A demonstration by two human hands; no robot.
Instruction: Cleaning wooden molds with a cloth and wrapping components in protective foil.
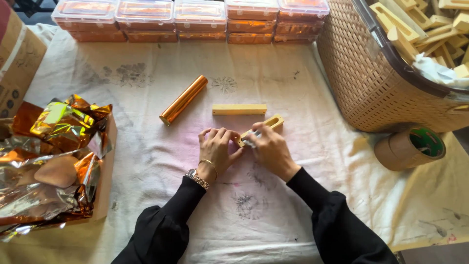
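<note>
Stained white cloth [273,63] is covering the counter at centre frame. Both hands are meeting on a slotted wooden block [271,123] lying just above centre: the left hand [215,150] is pinching its near end, the right hand [270,149] is grasping it together with something small and pale, too blurred to identify. A plain wooden bar [239,109] is lying just above, a copper tube [183,99] upper left of it. A wicker basket [376,78] is standing at upper right, tape rolls [409,148] below it.

You have before you: two loose wooden blocks, one solid [239,109], one slotted [268,123]; one copper foil roll [183,99]; one tape roll [409,148]; one wicker basket [371,83].
</note>
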